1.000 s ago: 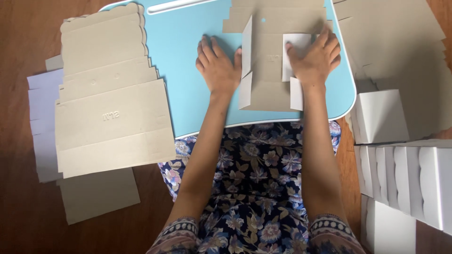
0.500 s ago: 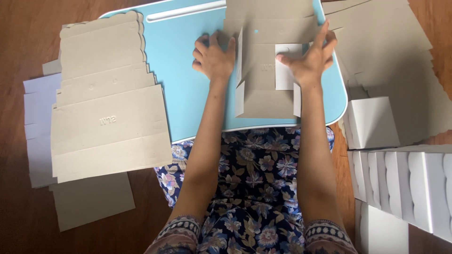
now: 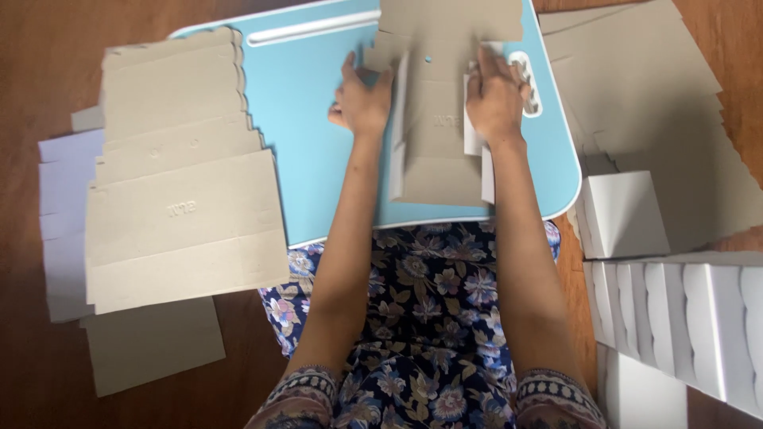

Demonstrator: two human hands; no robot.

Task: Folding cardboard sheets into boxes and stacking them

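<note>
Left hand (image 3: 362,99) flat, open on cardboard blank's (image 3: 437,151) left flap | right hand (image 3: 494,99) open, pressing right flap | tray (image 3: 318,143) bare leftward

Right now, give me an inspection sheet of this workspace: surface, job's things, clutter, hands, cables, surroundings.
Surface: light blue lap tray with handle slot, on a wooden floor.
Job's things: grey die-cut cardboard box blank on the tray, side flaps raised.
Clutter: stack of flat grey cardboard blanks at left; more flat blanks at right.
Hands: left hand presses the blank's left flap; right hand presses the right flap.
Cables: nothing seen.
Surroundings: row of folded white boxes at right; floral fabric over the person's lap.
</note>
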